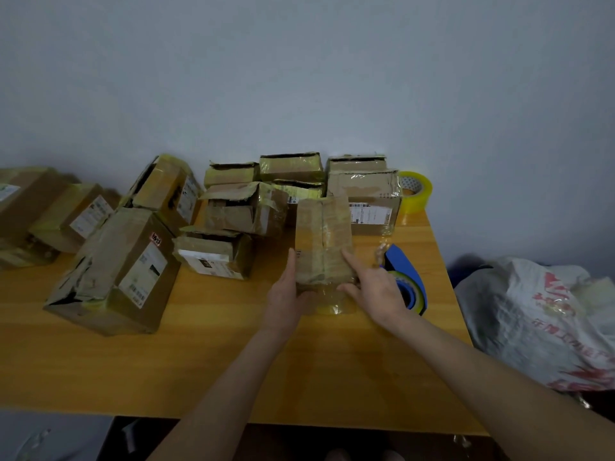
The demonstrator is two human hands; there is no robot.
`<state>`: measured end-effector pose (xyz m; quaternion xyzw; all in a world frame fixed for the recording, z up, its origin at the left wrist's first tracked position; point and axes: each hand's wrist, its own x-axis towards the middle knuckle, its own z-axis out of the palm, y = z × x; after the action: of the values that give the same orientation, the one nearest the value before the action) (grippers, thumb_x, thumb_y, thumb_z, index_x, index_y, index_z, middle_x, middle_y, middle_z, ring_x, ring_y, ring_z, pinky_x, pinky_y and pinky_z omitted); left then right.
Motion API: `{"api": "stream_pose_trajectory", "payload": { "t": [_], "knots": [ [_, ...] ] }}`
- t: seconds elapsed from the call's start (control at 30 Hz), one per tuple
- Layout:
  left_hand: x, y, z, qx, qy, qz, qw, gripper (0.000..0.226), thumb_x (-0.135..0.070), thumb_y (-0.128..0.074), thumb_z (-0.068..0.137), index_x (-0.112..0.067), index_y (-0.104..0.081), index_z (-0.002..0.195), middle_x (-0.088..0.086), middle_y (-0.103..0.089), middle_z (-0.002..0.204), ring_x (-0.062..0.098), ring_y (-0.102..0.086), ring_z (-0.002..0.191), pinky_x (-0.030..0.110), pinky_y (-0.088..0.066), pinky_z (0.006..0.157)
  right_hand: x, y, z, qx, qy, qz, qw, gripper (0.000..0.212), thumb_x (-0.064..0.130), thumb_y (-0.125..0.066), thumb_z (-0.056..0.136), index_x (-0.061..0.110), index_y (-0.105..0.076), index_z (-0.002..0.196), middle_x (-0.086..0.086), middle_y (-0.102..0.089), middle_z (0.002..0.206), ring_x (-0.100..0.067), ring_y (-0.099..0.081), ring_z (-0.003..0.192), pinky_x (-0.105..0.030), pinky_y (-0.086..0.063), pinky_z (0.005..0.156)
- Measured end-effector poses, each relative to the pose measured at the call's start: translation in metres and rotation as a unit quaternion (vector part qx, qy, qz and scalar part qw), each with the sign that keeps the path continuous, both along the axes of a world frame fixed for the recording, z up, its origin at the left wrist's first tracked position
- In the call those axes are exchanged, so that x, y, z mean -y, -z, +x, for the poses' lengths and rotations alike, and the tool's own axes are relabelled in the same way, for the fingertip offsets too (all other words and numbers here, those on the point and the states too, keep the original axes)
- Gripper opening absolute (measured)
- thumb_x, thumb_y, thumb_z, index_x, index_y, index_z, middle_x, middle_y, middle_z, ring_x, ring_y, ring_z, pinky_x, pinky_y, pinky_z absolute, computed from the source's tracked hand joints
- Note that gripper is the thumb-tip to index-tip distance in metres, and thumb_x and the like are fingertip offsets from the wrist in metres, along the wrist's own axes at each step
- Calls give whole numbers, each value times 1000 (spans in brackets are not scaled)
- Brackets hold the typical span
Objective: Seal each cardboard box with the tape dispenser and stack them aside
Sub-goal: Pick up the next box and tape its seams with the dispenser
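Both hands frame a narrow cardboard box (323,239) lying lengthwise on the wooden counter (216,354), just left of the blue tape dispenser (407,281). The left hand (286,294) lies flat against the box's left side, grip apart. The right hand (376,289) presses its forefinger on the top, its other fingers loose and clamped on nothing. A clear tape tail hangs off the near end.

That loose tail could likely fold onto itself or stick to the counter if it is not smoothed down, and a hard press might slide the light box into the dispenser.

The counter stands against a plain grey wall, crowded at the back with worn boxes (246,207); a yellowish tape roll (414,191) sits at its far right corner, and a printed sack (545,324) lies off to the right.
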<state>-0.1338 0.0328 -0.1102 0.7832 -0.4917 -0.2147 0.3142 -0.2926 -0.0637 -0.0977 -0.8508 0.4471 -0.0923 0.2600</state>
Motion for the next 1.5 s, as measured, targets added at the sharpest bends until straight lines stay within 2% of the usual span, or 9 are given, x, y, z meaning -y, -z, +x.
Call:
{"api": "stream_pose_trajectory", "payload": {
  "t": [0.2,0.33,0.67,0.83,0.97,1.07,1.27,1.4,1.5],
  "knots": [
    [10,-11,-10,-149,-89,40,984,60,-53,-52,91,-21,-42,140,-3,-56,131,13,-54,113,13,-40,79,-3,-7,14,23,152,92,984,78,72,-51,82,22,-34,139,-2,-67,101,-20,-62,80,-27,-44,56],
    [23,-15,-14,-118,-137,72,981,56,-45,-62,88,-12,-48,131,3,-58,125,20,-55,113,22,-43,78,-2,-7,26,-51,136,66,987,62,71,-49,83,18,-55,115,-3,-64,91,-21,-59,78,-26,-41,52],
    [13,-11,-6,-94,-78,50,991,38,-32,-39,102,-13,-47,134,4,-57,126,18,-54,111,26,-43,85,5,-9,11,29,82,118,989,41,47,-49,96,16,-59,120,1,-67,89,-13,-61,73,-24,-46,56],
    [-7,-24,59,103,-106,79,986,37,-23,-44,101,-9,-51,134,10,-61,126,23,-57,109,29,-45,84,-27,-9,25,42,-65,194,978,37,48,-54,94,17,-67,109,-1,-71,97,-12,-66,77,-30,-57,73],
    [-15,-40,64,218,-52,95,970,68,-55,-51,90,-16,-40,144,7,-41,147,24,-38,135,40,-36,107,-10,-21,39,83,-29,79,993,32,47,-54,93,20,-65,79,3,-66,76,-8,-57,63,-18,-43,55],
    [-11,-34,31,321,63,173,929,90,-74,-46,80,-25,-20,151,2,-11,160,22,-6,147,49,-11,118,26,-33,40,114,32,-24,993,12,36,-59,91,26,-57,97,6,-57,96,-9,-54,86,-19,-41,64],
    [-29,-38,57,365,148,187,900,70,-30,-53,95,-36,-12,151,-5,-6,161,20,-2,148,47,-1,118,55,-38,51,-56,-75,-46,995,81,51,-63,85,23,-25,151,-5,-34,151,-27,-31,138,-43,-34,109],
    [-40,-34,51,357,29,98,928,62,-8,-50,94,-32,-30,148,3,-15,159,25,-10,147,46,-10,119,42,-33,60,-154,-124,6,980,78,72,-59,76,27,-43,138,-1,-54,128,-23,-53,114,-38,-47,89],
    [-40,-25,28,164,-152,13,975,63,-10,-49,96,-14,-20,152,11,-14,158,27,-19,145,38,-30,113,43,-38,56,-220,-132,-1,967,73,84,-55,67,27,-56,114,6,-59,99,-17,-57,91,-32,-48,73]
  ]
}}
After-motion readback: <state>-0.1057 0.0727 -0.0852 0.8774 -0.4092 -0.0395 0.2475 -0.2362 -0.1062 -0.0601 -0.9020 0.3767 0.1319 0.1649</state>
